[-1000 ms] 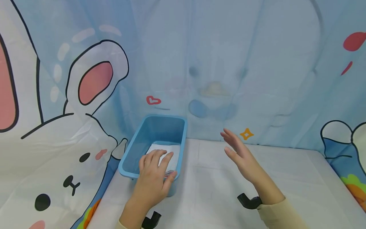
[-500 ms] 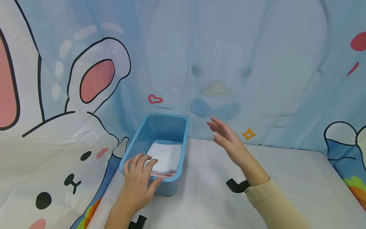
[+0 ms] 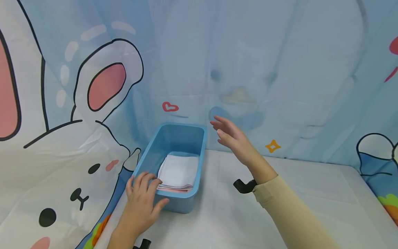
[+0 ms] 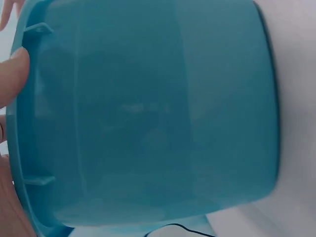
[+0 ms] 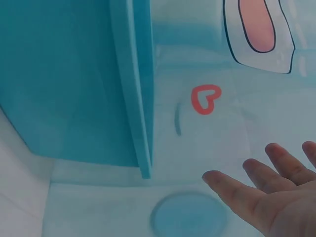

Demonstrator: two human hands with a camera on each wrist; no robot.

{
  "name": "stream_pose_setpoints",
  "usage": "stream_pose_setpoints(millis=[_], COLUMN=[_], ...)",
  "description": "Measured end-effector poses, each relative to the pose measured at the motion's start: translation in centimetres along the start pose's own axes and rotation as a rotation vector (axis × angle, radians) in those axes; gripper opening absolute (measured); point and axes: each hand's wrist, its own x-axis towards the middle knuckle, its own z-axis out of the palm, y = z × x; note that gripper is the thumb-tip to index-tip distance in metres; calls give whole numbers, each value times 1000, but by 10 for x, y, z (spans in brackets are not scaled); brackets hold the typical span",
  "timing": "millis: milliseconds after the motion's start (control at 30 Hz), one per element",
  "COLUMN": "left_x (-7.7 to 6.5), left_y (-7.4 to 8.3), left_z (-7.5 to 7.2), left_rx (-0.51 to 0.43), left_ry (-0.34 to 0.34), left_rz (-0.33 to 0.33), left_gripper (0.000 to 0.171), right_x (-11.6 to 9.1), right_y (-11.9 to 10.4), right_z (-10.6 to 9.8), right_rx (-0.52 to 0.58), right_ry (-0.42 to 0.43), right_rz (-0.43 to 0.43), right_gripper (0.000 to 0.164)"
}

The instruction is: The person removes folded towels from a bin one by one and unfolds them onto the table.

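A blue plastic bin stands on the white-covered table, its long side running away from me. Inside lies a folded white cloth, with a pink layer showing at its near edge. My left hand is at the bin's near left corner, fingers loosely bent over the rim. In the left wrist view the thumb shows in front of the rim; whether it touches cannot be told. My right hand hovers to the right of the bin, fingers extended, holding nothing. The right wrist view shows that hand apart from the bin.
A pale blue printed curtain hangs behind the bin. Another printed sheet with a rabbit face borders the table on the left. The white table surface extends to the right of the bin.
My left hand has moved left and toward me, off the cloth to the bin's near left corner. The right hand has moved left and up, nearer the bin. More of the cloth shows.
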Motion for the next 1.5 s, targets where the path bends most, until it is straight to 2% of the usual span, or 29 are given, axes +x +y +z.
stream_pose_setpoints(millis=[200, 367, 500, 633, 867, 1033, 1300, 1400, 1500], left_x=[-5, -9, -11, -15, -17, -17, -22, -23, -25], left_y=[-8, -14, -16, -15, -14, -11, -5, -5, -6], left_z=[5, 8, 11, 13, 15, 12, 10, 9, 8], left_rx=[42, 63, 76, 86, 96, 109, 120, 126, 133], left_ry=[4, 23, 26, 37, 61, 50, 27, 34, 46], left_rz=[12, 3, -3, 4, 28, 16, -12, -13, -10], left_gripper=[48, 46, 45, 45, 48, 50, 47, 48, 48], right_x=[25, 43, 59, 75, 97, 108, 123, 128, 134], right_y=[-4, -6, -7, -9, -13, -13, 0, 1, 6], right_z=[8, 14, 20, 29, 47, 60, 81, 93, 108], right_rx=[59, 150, 231, 267, 238, 202, 28, 56, 141], right_ry=[-38, -93, -113, -128, -130, -134, -154, -155, -169], right_rz=[34, 68, 109, 135, 181, 207, 256, 274, 299], right_gripper=[55, 54, 53, 53, 56, 55, 51, 51, 51])
